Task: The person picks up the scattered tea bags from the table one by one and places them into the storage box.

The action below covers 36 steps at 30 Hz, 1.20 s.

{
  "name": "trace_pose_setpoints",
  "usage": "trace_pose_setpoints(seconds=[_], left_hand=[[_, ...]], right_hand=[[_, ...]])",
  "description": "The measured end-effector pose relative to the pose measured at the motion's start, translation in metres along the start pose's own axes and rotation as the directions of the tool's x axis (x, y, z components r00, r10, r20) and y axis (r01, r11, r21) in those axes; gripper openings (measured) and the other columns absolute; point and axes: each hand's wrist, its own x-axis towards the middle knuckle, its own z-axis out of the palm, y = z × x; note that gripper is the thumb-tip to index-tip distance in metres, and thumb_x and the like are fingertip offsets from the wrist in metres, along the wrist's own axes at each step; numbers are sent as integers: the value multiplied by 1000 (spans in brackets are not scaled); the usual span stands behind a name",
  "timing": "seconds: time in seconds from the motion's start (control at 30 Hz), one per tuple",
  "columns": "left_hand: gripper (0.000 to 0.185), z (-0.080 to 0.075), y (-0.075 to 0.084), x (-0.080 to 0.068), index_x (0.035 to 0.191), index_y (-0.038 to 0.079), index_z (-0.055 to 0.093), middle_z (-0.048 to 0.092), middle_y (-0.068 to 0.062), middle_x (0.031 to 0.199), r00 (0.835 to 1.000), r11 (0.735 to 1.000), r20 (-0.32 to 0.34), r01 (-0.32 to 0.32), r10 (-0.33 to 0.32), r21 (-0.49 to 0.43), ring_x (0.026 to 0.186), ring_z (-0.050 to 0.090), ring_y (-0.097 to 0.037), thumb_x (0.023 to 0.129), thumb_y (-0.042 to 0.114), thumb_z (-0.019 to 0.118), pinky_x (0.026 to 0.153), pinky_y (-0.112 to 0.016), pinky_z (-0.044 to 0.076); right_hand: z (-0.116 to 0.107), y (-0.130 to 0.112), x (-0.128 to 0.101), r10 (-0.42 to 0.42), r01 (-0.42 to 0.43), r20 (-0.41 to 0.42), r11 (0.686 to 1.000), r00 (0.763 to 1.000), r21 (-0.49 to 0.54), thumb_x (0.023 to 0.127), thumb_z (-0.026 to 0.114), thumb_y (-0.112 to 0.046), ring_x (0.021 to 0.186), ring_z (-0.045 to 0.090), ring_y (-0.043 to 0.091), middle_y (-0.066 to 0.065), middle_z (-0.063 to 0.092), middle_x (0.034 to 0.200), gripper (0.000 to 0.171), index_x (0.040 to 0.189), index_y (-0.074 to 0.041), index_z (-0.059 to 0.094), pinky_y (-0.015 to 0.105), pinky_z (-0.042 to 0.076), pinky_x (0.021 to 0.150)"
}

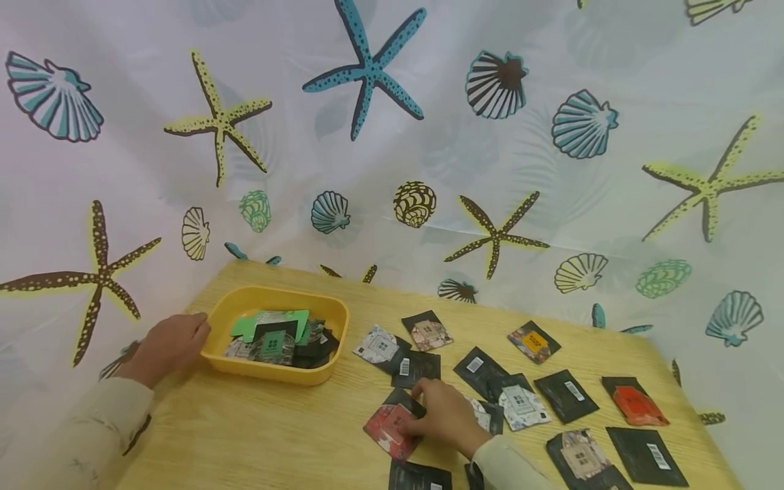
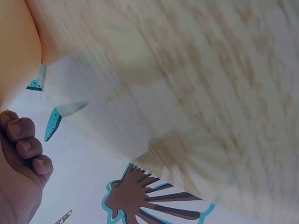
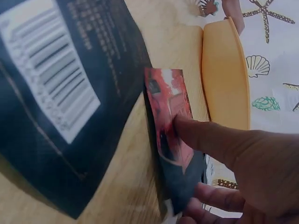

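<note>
The red-printed flat foil sachet is lying on the pale wooden table, near its front edge, and the right hand is pinching it, thumb and fingertips curled round its edge. The left hand is resting against the outer wall of the shallow yellow plastic tray, fingers curled at the rim, seemingly steadying it. Several sachets are already sitting in the tray; many black and patterned sachets are lying scattered over the table, so the gathering appears partway through, with most pieces left.
</note>
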Motion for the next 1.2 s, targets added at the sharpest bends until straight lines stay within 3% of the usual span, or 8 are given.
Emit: trace_pose_setpoints(seconds=[0.17,0.27,0.33,0.43,0.57,0.67,1.0,1.2], left_hand=[[34,-1,1,0,73,11,43,33,0,65,1000,1000,6,9,-9,8,61,36,-17,104,20,32,61,-33,32],[35,0,0,0,73,11,43,33,-1,66,1000,1000,16,19,-19,2,62,37,-17,104,21,31,62,-33,33],[36,0,-1,0,73,11,43,34,-1,66,1000,1000,20,22,-22,-11,62,37,-18,105,22,30,62,-34,33],[36,1,-2,0,73,11,43,33,-1,66,999,999,23,28,-27,-27,62,37,-17,105,22,29,63,-33,33],[35,1,-3,1,73,11,43,35,-1,65,1000,999,23,22,-22,-27,61,36,-17,104,21,30,61,-32,31],[35,1,-4,1,73,11,43,36,-1,65,1000,1000,16,15,-15,-20,60,36,-16,104,21,30,61,-31,31],[34,-1,-5,-2,73,12,41,32,-1,64,1000,999,-12,1,-1,-46,60,35,-16,104,19,31,61,-32,32],[34,2,-2,0,73,12,42,34,-1,65,1000,999,3,16,-16,-43,60,36,-17,105,21,31,62,-32,33]], right_hand=[[-2,0,1,-19,19,6,998,1000,58,80,81,-30,64,47,14,-2,51,70,27,84,-11,62,28,34,56],[-7,1,5,-60,49,45,974,997,221,89,72,-19,65,47,13,-2,52,72,17,82,-8,61,27,36,58],[-13,0,10,-61,28,78,929,995,369,92,67,-14,66,49,12,0,57,76,11,87,-4,63,27,40,59],[-25,-4,21,-11,-41,89,826,996,562,96,62,-11,69,56,10,4,63,87,12,100,1,64,30,52,62],[-39,-18,38,46,-68,50,716,998,694,98,57,-8,72,64,10,8,64,97,17,109,5,62,33,60,72],[-43,-34,49,41,-51,31,663,999,747,97,56,-3,72,66,10,9,62,97,19,112,8,61,33,61,75],[-22,-95,84,3,-34,41,612,999,790,97,56,-1,84,71,15,23,65,118,26,120,9,62,31,60,81],[-6,-117,93,-18,-54,80,596,997,801,95,56,4,84,73,23,27,62,116,33,127,14,54,33,60,82]])
